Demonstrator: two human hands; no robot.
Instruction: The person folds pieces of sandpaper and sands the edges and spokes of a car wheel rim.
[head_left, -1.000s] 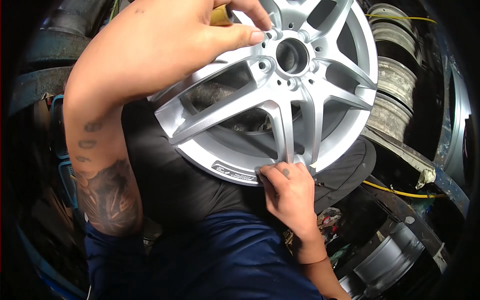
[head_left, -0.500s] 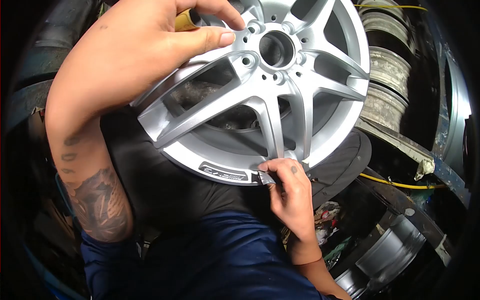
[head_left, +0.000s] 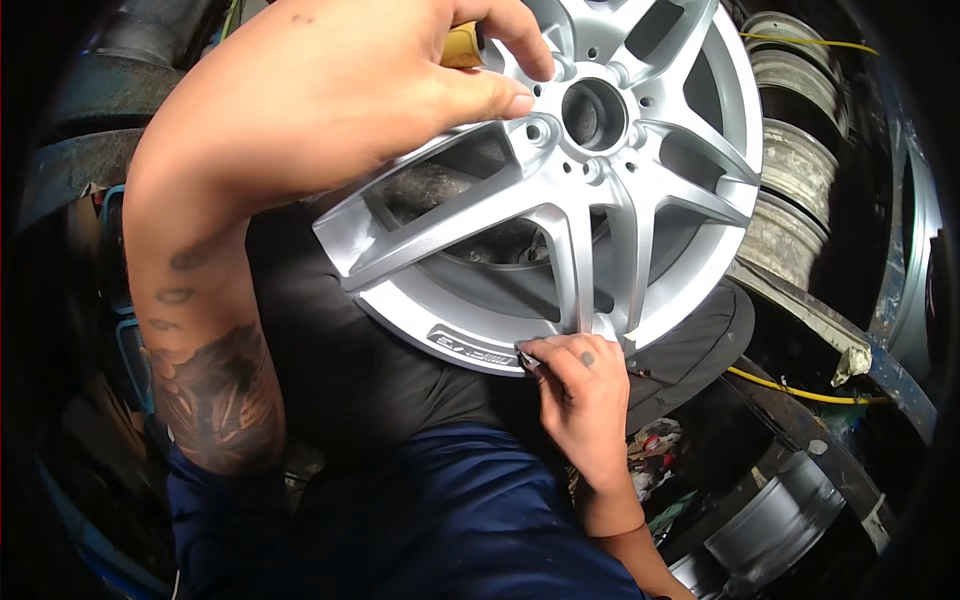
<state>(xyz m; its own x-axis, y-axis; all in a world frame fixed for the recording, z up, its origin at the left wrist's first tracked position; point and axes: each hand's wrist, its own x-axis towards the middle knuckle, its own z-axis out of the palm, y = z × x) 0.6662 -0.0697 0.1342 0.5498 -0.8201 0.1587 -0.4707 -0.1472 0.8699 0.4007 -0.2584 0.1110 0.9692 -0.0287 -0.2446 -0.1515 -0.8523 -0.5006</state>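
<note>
A silver multi-spoke alloy wheel rests tilted on my lap, with a dark decal with lettering on its lower lip. My left hand is over the upper left spokes, thumb and index finger apart near the centre bore. A yellow object with a dark end is tucked in that hand behind these two fingers; its other end is hidden. At the bottom of the rim, my right hand pinches a small strip of film at the decal's right end. Fingers cover most of the strip.
Several dusty wheel rims are stacked at the right beside a metal frame rail. A yellow hose runs across the right side. Another silver rim lies lower right. Dark, worn rims or tyres stand at the left.
The wheel sits farther right in view. My left hand and the yellow object have shifted right across the spokes. The flap at my right fingertips shows less, and those fingers overlap the decal's end.
</note>
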